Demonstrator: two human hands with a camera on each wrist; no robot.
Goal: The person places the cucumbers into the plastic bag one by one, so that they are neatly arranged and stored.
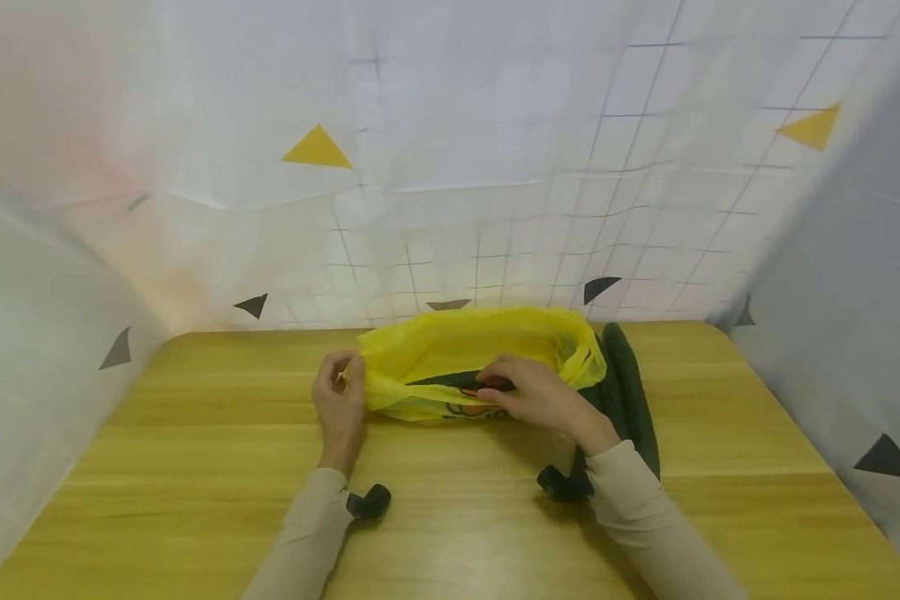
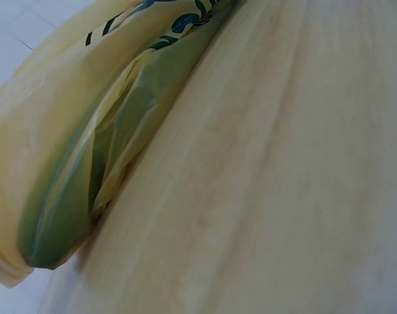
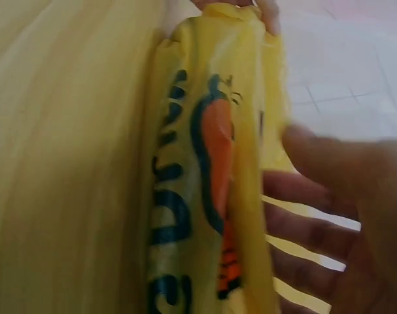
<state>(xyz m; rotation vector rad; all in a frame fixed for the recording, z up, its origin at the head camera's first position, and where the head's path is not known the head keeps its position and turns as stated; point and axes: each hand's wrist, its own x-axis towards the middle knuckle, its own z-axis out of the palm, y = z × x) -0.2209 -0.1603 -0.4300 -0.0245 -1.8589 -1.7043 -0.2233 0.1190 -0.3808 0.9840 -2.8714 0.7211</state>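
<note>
A yellow plastic bag (image 1: 465, 346) lies on its side with its mouth spread, printed with dark letters and an orange carrot-like picture. Inside it shows a long dark green cucumber (image 1: 446, 381), also seen through the film as a green shape (image 2: 57, 229) in the left wrist view. My left hand (image 1: 341, 400) pinches the bag's left end between thumb and fingers. At the bag's mouth is my right hand (image 1: 536, 396), its fingers spread and reaching past the near edge, its thumb apart from them. Whether its fingertips touch the cucumber is hidden.
More dark green cucumbers (image 1: 630, 392) lie side by side at the bag's right end, partly behind my right forearm. A wooden table (image 1: 195, 467) carries everything. A white patterned sheet (image 1: 450, 167) hangs behind and at both sides. Black camera mounts (image 1: 370, 502) sit at both wrists.
</note>
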